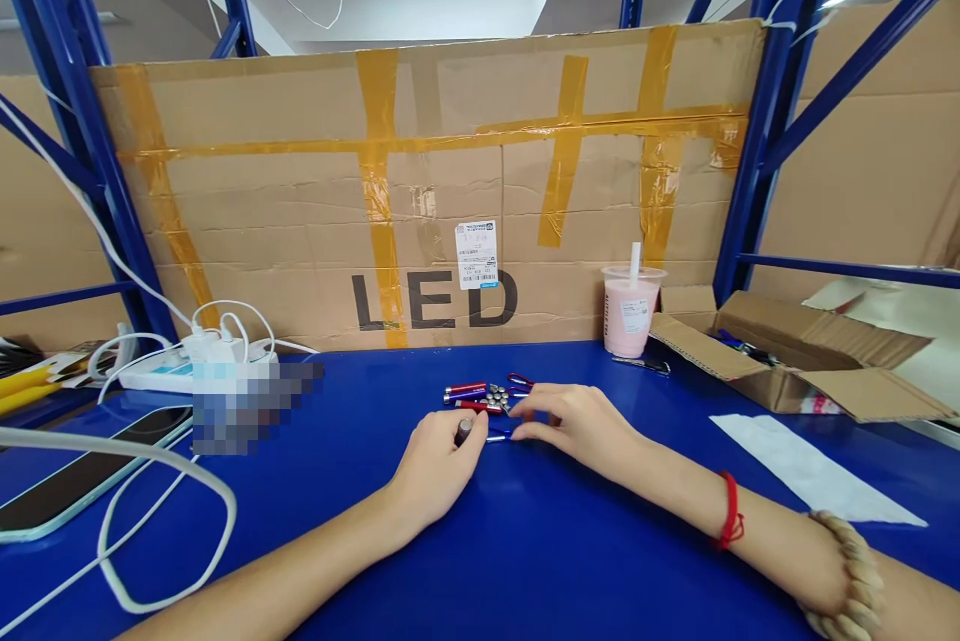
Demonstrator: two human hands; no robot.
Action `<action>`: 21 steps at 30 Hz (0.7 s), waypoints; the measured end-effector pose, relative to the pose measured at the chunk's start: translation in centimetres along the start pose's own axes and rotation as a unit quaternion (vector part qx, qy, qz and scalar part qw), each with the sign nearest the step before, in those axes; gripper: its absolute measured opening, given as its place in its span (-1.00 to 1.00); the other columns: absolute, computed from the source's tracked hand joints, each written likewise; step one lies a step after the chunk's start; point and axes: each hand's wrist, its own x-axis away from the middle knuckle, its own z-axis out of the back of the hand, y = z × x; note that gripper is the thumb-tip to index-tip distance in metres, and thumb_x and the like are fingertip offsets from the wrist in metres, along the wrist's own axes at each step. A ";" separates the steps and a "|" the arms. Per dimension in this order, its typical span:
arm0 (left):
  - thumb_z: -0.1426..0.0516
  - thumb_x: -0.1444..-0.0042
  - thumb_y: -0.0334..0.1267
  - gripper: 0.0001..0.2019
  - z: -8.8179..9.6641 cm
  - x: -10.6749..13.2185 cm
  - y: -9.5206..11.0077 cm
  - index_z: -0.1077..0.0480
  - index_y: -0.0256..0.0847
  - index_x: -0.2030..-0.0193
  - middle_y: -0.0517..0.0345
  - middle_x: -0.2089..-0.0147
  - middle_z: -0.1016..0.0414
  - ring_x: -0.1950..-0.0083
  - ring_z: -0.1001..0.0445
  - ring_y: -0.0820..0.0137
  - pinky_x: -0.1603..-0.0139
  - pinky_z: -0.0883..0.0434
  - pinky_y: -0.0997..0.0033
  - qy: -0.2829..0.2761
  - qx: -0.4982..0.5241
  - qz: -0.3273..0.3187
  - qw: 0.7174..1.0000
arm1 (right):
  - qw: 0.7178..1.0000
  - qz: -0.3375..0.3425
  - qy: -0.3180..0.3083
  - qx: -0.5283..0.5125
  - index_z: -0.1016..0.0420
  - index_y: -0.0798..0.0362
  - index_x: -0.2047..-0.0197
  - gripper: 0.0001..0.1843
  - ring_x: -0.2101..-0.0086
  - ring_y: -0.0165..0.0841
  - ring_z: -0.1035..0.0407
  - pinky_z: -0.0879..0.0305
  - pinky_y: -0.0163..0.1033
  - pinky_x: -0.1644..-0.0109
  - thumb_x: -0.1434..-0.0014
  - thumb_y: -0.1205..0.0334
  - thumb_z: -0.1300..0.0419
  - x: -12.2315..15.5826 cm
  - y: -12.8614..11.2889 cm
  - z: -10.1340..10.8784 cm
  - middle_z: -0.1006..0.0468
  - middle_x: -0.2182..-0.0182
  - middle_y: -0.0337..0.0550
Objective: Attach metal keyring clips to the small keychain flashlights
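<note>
My left hand (442, 461) is closed around a small dark cylinder (463, 431), whose round end shows between thumb and fingers. Across from it, my right hand (574, 426) reaches in with thumb and index finger bent and a little apart; nothing shows between them. Its fingertips are beside a cluster of small silver round pieces (497, 395). Around these lie short shiny red tubes (466, 389), and a red cord loop (519, 380) sits just behind. A thin blue piece (498, 437) lies on the table between my hands, partly hidden.
At the back right stand a pink drink cup (628, 316) with a straw and an open cardboard box (780, 361). White paper (814, 471) lies by my right forearm. On the left are a phone (82, 481), white cables (225, 511) and a power strip (157, 371).
</note>
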 end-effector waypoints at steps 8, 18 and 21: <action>0.18 -0.09 0.04 -0.53 -0.3 -0.2 -0.6 -0.09 -0.25 0.68 0.27 0.69 -0.15 0.60 -0.04 0.58 0.51 0.00 0.51 -0.031 -0.045 -0.033 0.998 | 0.804 -0.214 0.016 -0.554 -0.01 0.17 0.68 -0.30 0.78 -0.56 -0.01 -0.12 -0.40 0.71 -0.01 -0.36 0.07 -0.4 -2.4 0.0 -0.03 0.80 -0.32; 0.18 -0.11 0.02 -0.56 -0.4 -0.3 -0.7 -0.02 -0.26 0.64 0.32 0.68 0.02 0.61 0.08 0.61 0.52 0.04 0.51 -0.073 -0.088 -0.097 0.989 | 0.566 -0.222 -0.045 -0.793 0.32 0.15 0.70 -0.29 0.82 -0.63 0.21 0.14 -0.50 0.83 -0.13 -0.21 0.08 1.1 -6.0 1.1 0.21 0.82 -0.35; 0.18 -0.10 0.02 -0.56 -0.3 -0.3 -0.7 -0.05 -0.26 0.64 0.32 0.68 -0.02 0.61 0.06 0.61 0.53 0.05 0.52 -0.071 -0.077 -0.085 0.991 | 0.559 -0.231 -0.054 -0.795 0.32 0.16 0.69 -0.28 0.81 -0.63 0.21 0.15 -0.51 0.82 -0.11 -0.21 0.04 1.2 -6.2 1.2 0.20 0.82 -0.35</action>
